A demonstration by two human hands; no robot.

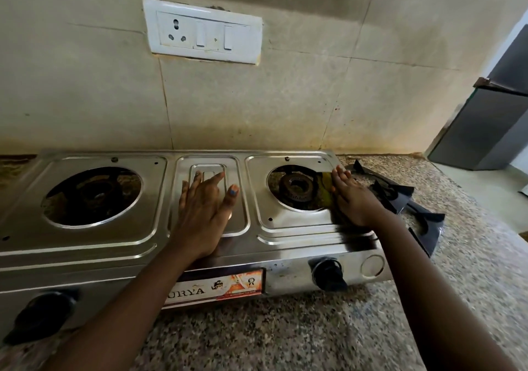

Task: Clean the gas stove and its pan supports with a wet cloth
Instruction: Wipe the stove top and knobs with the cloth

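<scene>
The tiled wall (257, 107) rises well beyond the fingers, and a white switch plate (203, 29) is set into it above them. Far off to the right of the right hand's fingers stands a grey fridge (483, 122). The speckled stone tabletop (285, 333) lies under both forearms and runs out past the right fingers.

On it sits the steel gas stove (114, 245), directly beneath both hands. Its left burner (93, 196) is open to view, well left of the left fingers; its right burner (298, 189) lies between the two hands, just beside the right fingertips. Two black pan supports (411, 199) are off the stove, lying stacked on the tabletop just right of the right hand. A black knob (328, 275) on the stove's front sits below the right wrist, and another knob (40, 317) is at the lower left, outside the left forearm.

The left hand (203, 207) lies flat on the stove's raised middle panel, fingers straight and slightly spread, holding nothing. The right hand (353, 196) rests along the rim of the right burner opening, fingers straight and together, gripping nothing; it is a little blurred. I see no cloth under either hand.
</scene>
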